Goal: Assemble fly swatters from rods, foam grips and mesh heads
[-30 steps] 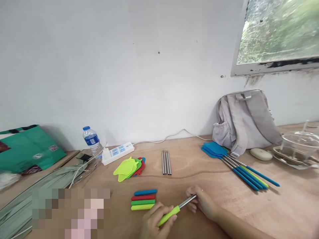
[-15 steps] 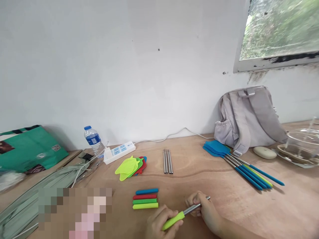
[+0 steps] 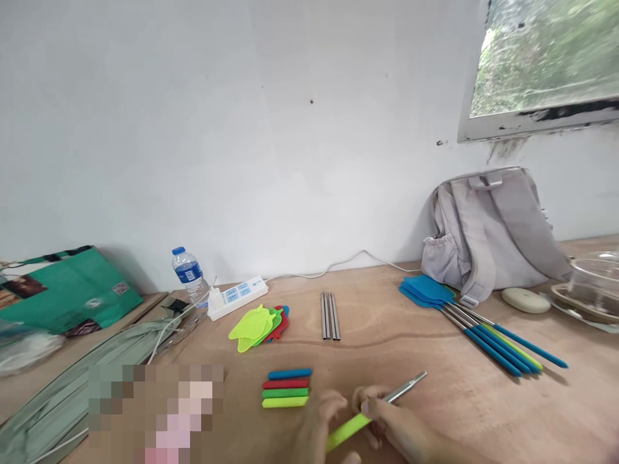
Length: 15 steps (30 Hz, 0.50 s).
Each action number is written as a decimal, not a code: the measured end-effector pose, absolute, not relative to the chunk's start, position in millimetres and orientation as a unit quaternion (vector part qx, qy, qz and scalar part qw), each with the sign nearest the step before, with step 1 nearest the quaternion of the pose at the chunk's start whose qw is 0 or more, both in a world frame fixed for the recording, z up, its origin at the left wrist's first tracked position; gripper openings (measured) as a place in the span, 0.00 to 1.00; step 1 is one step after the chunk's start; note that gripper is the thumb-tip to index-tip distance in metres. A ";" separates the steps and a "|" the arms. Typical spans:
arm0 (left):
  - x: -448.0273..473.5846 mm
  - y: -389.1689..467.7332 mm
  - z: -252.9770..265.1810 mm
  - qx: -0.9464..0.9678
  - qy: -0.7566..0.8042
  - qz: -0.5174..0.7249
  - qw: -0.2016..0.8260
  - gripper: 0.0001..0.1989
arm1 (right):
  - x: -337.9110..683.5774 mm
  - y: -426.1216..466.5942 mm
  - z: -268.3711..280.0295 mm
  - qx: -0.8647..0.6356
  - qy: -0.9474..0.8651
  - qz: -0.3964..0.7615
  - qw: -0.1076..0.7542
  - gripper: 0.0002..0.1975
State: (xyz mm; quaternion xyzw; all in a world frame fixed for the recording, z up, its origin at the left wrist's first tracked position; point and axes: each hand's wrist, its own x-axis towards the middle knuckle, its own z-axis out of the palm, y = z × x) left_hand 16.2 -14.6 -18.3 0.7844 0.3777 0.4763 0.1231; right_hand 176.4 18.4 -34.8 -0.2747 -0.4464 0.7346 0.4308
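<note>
Rod (image 3: pixel 406 386) rightward — open tabletop (image 3: pixel 464 399) beyond

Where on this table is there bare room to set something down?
Bare wood lies between the loose metal tubes and the fly swatters, and between the swatters' handles and the metal rod in the right hand. Crowded: from the four coloured grips to the left hand, and the right rear, with backpack and clear plastic bowl.

Cannot see all of the lime grip (image 3: pixel 348 431) inside the right hand (image 3: pixel 391 420); cannot identify the pixelated patch (image 3: pixel 164 419) left of the blurred left hand (image 3: pixel 316 420).
</note>
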 end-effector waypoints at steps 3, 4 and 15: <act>-14.1 13.3 -1.0 0.756 0.463 0.462 0.027 0.13 | 187.9 30.8 -32.3 -0.285 -0.362 0.741 0.488 0.06; -26.4 27.2 3.8 0.726 0.513 0.458 -0.011 0.13 | 192.2 35.8 -31.2 -0.295 -0.339 0.739 0.502 0.06; -97.0 109.8 -12.0 0.594 0.787 0.148 -0.074 0.22 | 205.1 54.2 -26.1 -0.340 -0.210 0.771 0.495 0.09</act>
